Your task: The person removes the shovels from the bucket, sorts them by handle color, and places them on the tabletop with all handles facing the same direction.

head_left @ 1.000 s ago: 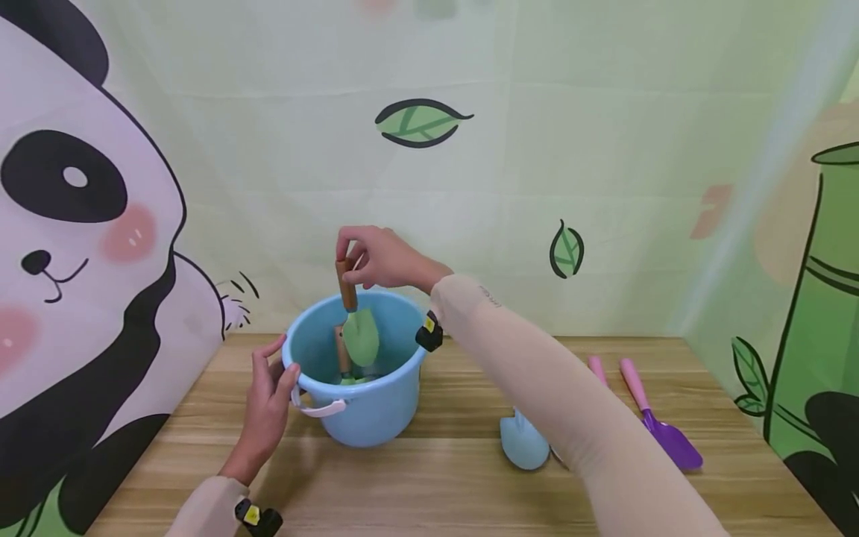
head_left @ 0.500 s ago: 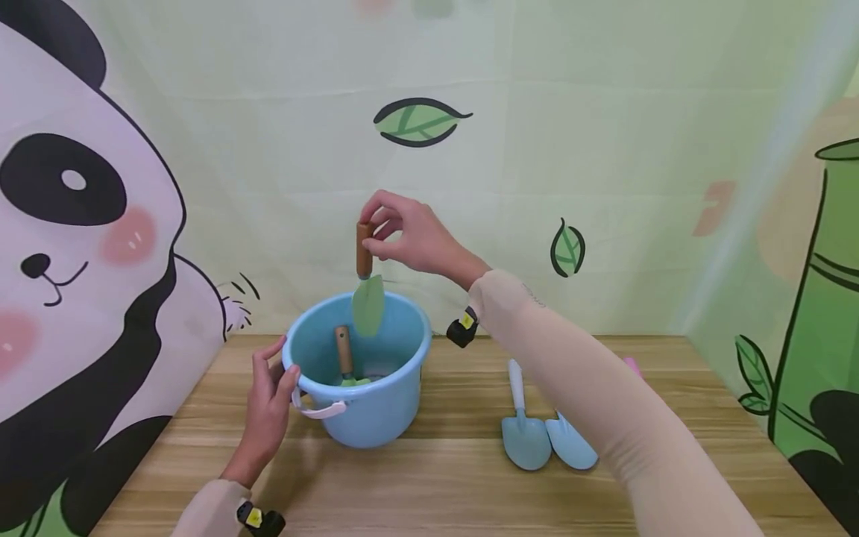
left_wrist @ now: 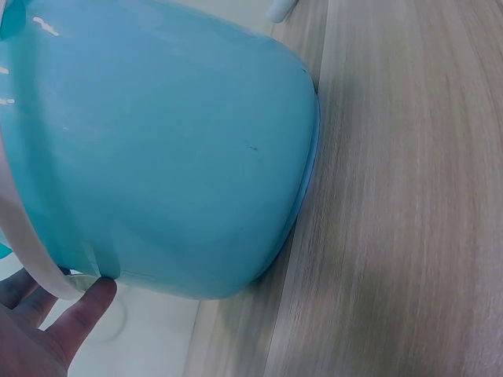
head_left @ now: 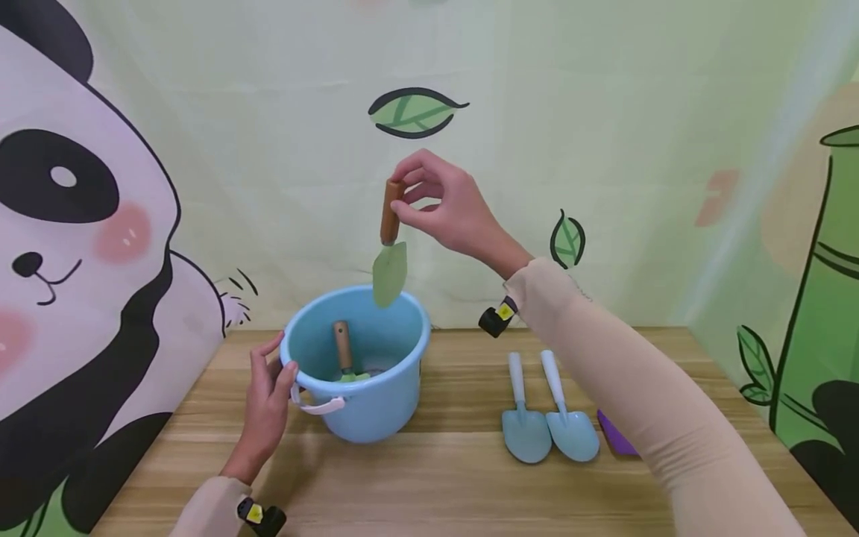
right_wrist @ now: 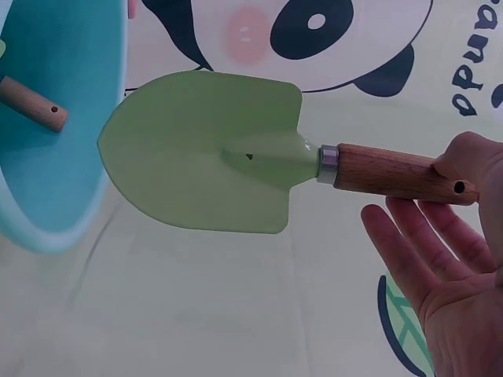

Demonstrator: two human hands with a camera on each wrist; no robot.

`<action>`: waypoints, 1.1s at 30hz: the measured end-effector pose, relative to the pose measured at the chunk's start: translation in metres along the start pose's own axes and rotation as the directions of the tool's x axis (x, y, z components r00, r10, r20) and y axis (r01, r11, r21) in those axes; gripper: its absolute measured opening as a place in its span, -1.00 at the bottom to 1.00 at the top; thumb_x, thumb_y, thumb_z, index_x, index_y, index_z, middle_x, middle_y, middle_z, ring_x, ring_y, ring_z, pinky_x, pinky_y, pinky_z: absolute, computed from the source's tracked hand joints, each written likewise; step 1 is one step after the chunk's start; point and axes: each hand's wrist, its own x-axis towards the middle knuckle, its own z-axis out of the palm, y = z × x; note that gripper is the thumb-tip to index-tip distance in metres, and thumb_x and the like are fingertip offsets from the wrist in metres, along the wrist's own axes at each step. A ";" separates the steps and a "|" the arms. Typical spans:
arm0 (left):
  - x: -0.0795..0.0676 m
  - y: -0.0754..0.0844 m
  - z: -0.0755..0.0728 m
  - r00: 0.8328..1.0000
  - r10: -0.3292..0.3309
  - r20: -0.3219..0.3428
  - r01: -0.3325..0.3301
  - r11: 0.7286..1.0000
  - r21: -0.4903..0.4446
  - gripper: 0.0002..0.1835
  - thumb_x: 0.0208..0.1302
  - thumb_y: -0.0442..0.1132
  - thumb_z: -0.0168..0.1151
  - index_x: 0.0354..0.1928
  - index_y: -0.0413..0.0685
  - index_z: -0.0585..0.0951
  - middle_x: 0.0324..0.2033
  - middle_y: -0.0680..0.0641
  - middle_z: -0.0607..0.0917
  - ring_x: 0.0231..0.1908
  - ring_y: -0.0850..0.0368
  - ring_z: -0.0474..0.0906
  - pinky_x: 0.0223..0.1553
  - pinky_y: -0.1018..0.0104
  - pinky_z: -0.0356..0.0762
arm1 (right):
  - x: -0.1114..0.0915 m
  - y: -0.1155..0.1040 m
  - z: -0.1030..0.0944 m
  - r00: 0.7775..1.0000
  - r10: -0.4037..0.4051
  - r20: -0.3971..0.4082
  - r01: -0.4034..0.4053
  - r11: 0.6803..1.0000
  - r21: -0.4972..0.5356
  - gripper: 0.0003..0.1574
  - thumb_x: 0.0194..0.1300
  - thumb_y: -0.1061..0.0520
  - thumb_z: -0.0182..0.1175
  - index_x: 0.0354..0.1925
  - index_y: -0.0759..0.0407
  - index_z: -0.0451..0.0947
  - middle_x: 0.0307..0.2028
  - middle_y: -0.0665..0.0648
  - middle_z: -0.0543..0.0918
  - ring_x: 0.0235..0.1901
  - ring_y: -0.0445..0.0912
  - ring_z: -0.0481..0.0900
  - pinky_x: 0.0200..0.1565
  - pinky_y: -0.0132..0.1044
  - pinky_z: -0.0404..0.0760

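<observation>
My right hand (head_left: pixel 450 198) pinches a small green garden trowel (head_left: pixel 390 276) by the top of its brown wooden handle. The trowel hangs blade down, its tip overlapping the far rim of a light blue bucket (head_left: pixel 376 410) in the head view. In the right wrist view its broad green blade (right_wrist: pixel 204 153) shows whole, beside the bucket's opening. At the bucket's left side, my left hand (head_left: pixel 264 406) holds the rim near the white carrying handle (head_left: pixel 322 406). Inside the bucket leans another wooden-handled tool (head_left: pixel 343 345) with a green lower part, partly hidden by the wall.
Two blue trowels with white handles, one greyish (head_left: pixel 526 436) and one lighter (head_left: pixel 574 436), lie side by side on the wooden table (head_left: pixel 429 485). A purple blade (head_left: pixel 616 435) shows partly behind my right sleeve. A printed cloth (head_left: pixel 302 149) hangs behind the table.
My right hand has lifted the green trowel up out of the bucket and moved right. My left hand stays on the bucket. The arm's shift has uncovered the blue trowels.
</observation>
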 end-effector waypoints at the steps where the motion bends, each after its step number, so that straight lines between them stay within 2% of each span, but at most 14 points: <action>1: 0.000 0.000 0.000 1.000 0.000 -0.001 0.000 1.000 0.000 -0.44 0.61 -0.09 -0.06 0.52 0.02 0.10 0.51 -0.22 0.27 0.43 -0.37 0.28 0.18 -0.29 0.43 | -0.001 -0.001 -0.001 1.000 0.005 -0.007 -0.005 1.000 0.003 -0.62 0.33 0.23 0.37 0.08 0.17 0.53 -0.05 0.11 0.70 -0.13 -0.07 0.73 -0.11 -0.22 0.76; 14: -0.003 0.005 0.002 1.000 0.008 -0.012 -0.008 1.000 0.009 -0.44 0.61 -0.12 -0.06 0.52 -0.01 0.10 0.51 -0.19 0.27 0.44 -0.33 0.26 0.21 -0.24 0.41 | -0.017 0.004 -0.025 0.997 -0.025 -0.073 0.023 0.999 -0.022 -0.66 0.36 0.18 0.34 0.07 0.14 0.56 -0.09 0.04 0.69 -0.17 -0.11 0.73 -0.12 -0.21 0.76; 24: -0.004 0.007 0.001 1.000 -0.001 0.003 0.001 1.000 0.006 -0.44 0.61 -0.10 -0.07 0.52 0.00 0.09 0.52 -0.17 0.26 0.45 -0.32 0.26 0.22 -0.28 0.41 | -0.028 0.009 -0.041 0.995 0.025 -0.101 -0.028 0.999 -0.026 -0.64 0.36 0.20 0.35 0.10 0.15 0.56 -0.08 0.04 0.69 -0.19 -0.09 0.74 -0.09 -0.20 0.75; 33: -0.007 0.009 -0.002 1.000 -0.005 -0.005 0.005 1.000 0.027 -0.43 0.62 -0.08 -0.10 0.53 -0.03 0.08 0.54 -0.13 0.23 0.46 -0.28 0.25 0.24 -0.31 0.40 | -0.038 0.017 -0.051 0.990 0.080 -0.118 -0.082 0.997 -0.009 -0.65 0.36 0.20 0.35 0.09 0.17 0.55 -0.11 0.08 0.71 -0.22 -0.03 0.73 -0.21 -0.17 0.78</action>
